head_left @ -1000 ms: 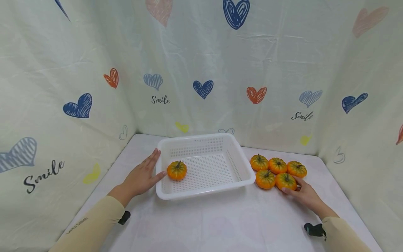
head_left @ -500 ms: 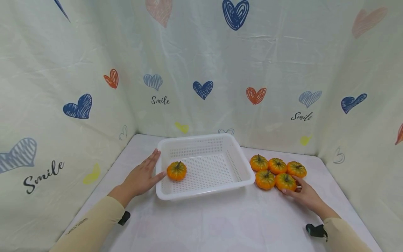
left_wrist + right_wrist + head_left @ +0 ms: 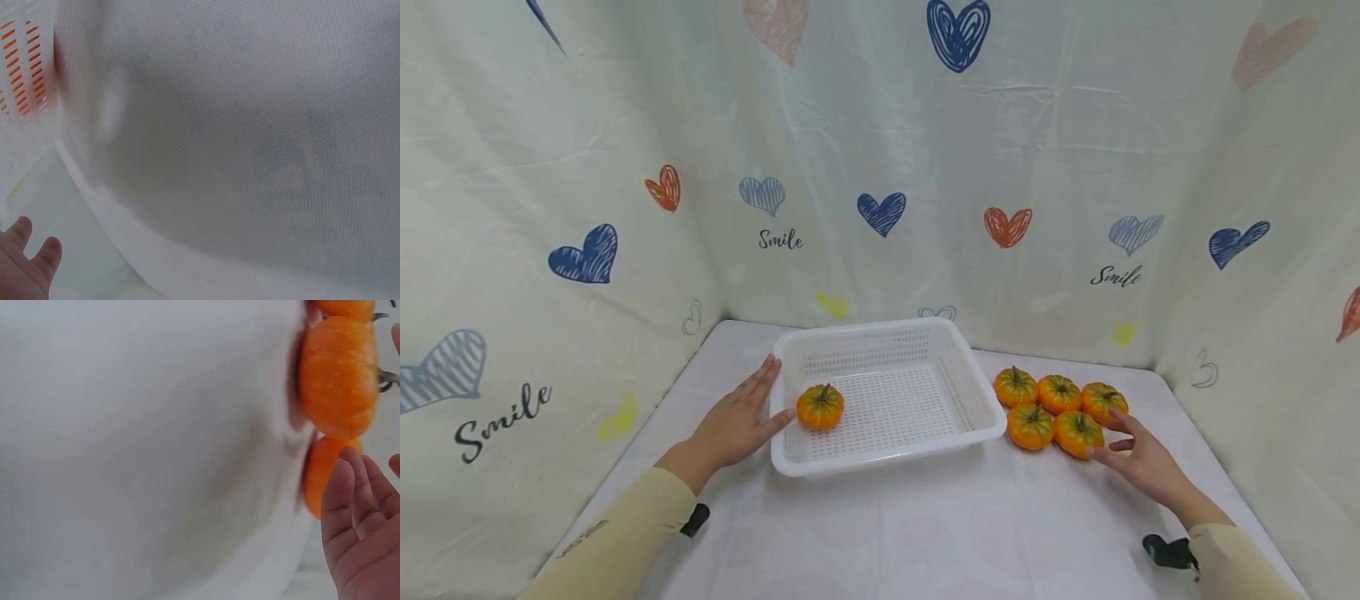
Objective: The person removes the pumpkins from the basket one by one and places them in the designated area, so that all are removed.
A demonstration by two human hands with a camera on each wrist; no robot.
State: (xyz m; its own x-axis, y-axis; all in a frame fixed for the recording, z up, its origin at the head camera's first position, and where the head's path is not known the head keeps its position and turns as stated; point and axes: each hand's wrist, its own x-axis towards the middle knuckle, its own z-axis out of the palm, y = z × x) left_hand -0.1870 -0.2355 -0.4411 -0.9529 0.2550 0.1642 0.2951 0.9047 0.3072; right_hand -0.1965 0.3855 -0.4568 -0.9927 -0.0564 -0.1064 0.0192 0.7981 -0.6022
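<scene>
My left hand (image 3: 730,429) lies with straight fingers along the left rim of a white perforated plastic basket (image 3: 880,458), thumb pointing over the edge. Inside it, near that thumb, sits one small orange pumpkin (image 3: 820,408) with a green top. To the basket's right, several similar pumpkins stand in two rows. My right hand (image 3: 1142,461) is at the right end of these, fingers parted and holding nothing. Its thumb is right by the front-right pumpkin (image 3: 1075,435), while its fingertips overlap the back-right pumpkin (image 3: 1102,400). The right wrist view shows the hand (image 3: 369,528) beside a pumpkin (image 3: 339,378).
Back-row pumpkins (image 3: 1015,386) stand close to the basket's right side, with another pumpkin (image 3: 1030,427) in front. A white cloth covers the table (image 3: 925,533). Curtains (image 3: 940,150) printed with hearts enclose the back and both sides.
My right hand has let go of the front-right pumpkin and drawn slightly right, its fingers wider apart. The left hand and basket stay in place.
</scene>
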